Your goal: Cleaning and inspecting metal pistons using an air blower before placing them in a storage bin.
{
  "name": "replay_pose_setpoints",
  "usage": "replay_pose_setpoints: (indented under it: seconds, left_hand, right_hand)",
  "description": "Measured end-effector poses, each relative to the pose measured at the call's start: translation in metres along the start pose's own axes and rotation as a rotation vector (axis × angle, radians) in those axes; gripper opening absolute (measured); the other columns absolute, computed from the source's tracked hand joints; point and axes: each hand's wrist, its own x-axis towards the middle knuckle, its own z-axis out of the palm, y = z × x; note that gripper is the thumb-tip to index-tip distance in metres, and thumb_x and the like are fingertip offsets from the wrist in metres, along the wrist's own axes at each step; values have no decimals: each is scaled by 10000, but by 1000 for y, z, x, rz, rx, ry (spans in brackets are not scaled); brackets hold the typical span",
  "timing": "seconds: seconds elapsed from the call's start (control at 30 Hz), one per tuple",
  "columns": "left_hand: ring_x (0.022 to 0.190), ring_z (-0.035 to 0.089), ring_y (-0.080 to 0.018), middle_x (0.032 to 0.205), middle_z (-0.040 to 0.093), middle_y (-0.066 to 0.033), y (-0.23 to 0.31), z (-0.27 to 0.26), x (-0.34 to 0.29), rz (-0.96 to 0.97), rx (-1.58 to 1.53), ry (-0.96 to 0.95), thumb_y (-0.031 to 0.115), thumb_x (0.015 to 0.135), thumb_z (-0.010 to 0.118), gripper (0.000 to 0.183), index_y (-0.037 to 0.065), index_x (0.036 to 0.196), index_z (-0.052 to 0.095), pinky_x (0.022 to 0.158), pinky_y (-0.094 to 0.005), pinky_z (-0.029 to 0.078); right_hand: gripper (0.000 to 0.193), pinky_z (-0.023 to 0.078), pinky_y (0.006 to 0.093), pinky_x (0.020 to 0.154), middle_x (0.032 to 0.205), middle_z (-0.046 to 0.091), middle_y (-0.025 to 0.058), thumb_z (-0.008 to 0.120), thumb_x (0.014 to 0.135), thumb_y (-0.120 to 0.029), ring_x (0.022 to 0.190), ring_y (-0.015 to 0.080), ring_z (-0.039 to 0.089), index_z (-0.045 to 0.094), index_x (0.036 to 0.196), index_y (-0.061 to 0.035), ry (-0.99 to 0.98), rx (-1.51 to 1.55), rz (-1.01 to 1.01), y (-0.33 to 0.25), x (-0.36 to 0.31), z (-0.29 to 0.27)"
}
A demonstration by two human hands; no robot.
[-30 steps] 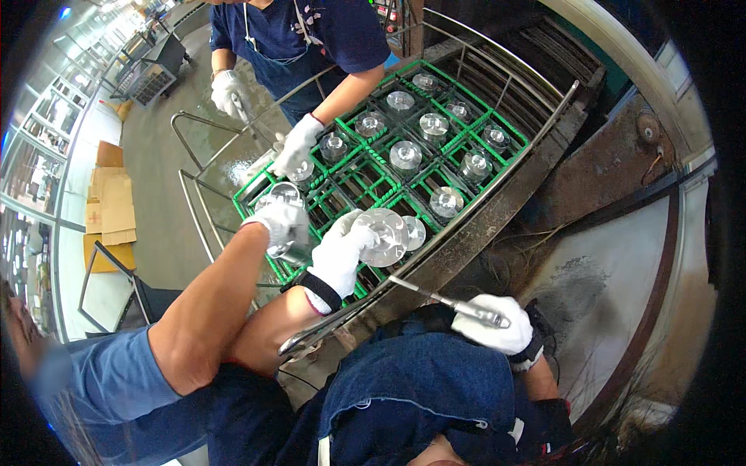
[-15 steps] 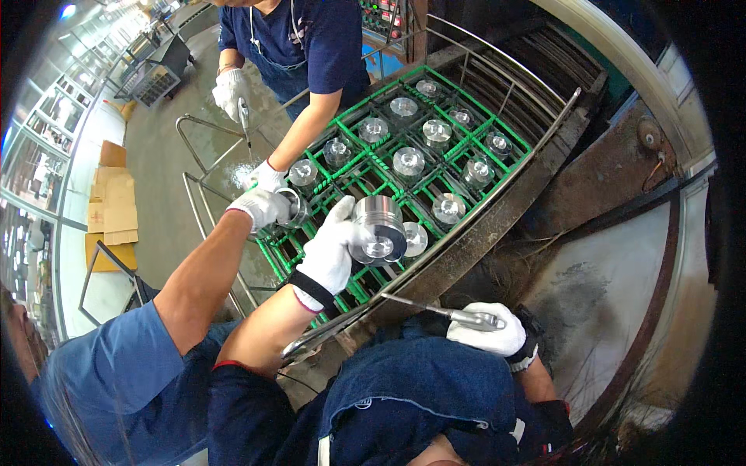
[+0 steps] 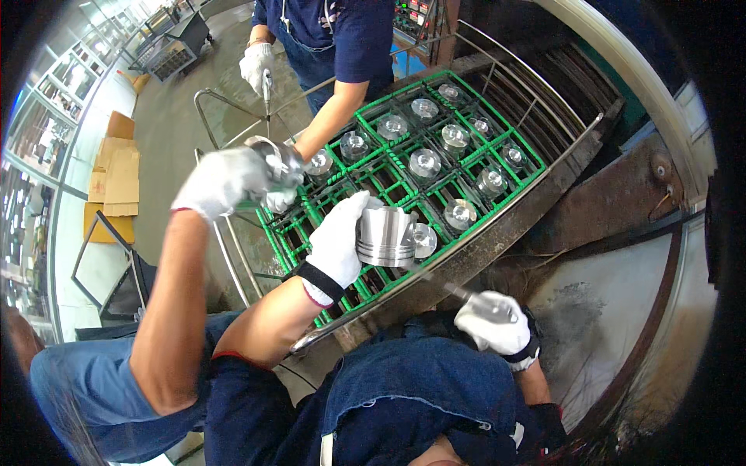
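Metal cup [image 3: 385, 238] sits in the left hand [image 3: 336, 242], held above the near part of the green rack [image 3: 497, 118], its grooved end toward the near side. The gloved thumb and fingers hug the cup's left side, leaving the right side bare. The right hand [image 3: 494, 325], on the near right, is closed around a nozzle tool [image 3: 493, 307] (blurred, so its tip is hard to make out), pointed roughly toward the cup. To do this well, I judge, the cup wants a firm grip from one side, turned by the wrist, with fingers out of the nozzle's line and the smooth wall clear of the rack bars.

The rack is split into square compartments. Round metal pieces [image 3: 425, 163] stand in many of them, mainly in the middle, far and right parts; one piece [image 3: 423, 240] lies just right of the held cup. On the left, a co-worker's gloved hand [image 3: 224, 183] grips another metal piece [image 3: 276, 161]. At the far left stands a grey cart [image 3: 165, 60]; its contents cannot be told.
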Motion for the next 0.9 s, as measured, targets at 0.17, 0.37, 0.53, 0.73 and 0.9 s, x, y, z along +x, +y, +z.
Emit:
replay_pose_setpoints:
  seconds: [0.17, 0.37, 0.53, 0.73, 0.9]
  left_hand:
    - [856, 607, -165, 916, 649, -60, -1, 1, 7, 43, 28, 54, 238, 930, 604, 200, 60, 1019, 606, 769, -322, 502]
    - [917, 642, -203, 994, 667, -112, 1, -19, 15, -14, 525, 102, 89, 812, 649, 280, 48, 1076, 564, 798, -319, 514]
    - [1036, 652, -260, 1163, 650, -186, -10, -76, 42, -45, 1285, 328, 226, 755, 735, 638, 34, 1320, 509, 898, -350, 511]
    - [938, 693, -249, 1038, 695, -178, -13, -129, 53, -227, 1332, 400, 116, 840, 589, 273, 12, 1084, 656, 772, -357, 555]
    - [905, 697, -295, 1010, 710, -176, 9, -85, 43, -291, 1711, 278, 244, 864, 564, 293, 35, 1008, 711, 763, -376, 553]
  right_hand:
    - [198, 406, 205, 409, 687, 641, -8, 777, 818, -148, 501, 68, 574, 682, 952, -38, -26, 14, -69, 5, 14, -3]
    - [176, 401, 216, 436, 717, 648, 10, 753, 826, -127, 501, 60, 547, 651, 941, -42, 180, -63, 2, 6, 48, 1]
    - [241, 479, 275, 496, 771, 685, 56, 748, 846, -211, 557, 140, 621, 628, 988, -57, -213, -144, 14, -21, 65, 6]
    - [450, 528, 368, 642, 833, 699, 56, 705, 861, -288, 724, 269, 674, 607, 1284, -169, -476, -795, -93, -51, 95, 36]
    - [327, 492, 477, 687, 769, 608, 165, 676, 816, -398, 774, 383, 623, 593, 842, -82, -141, -963, -472, -23, 123, 45]
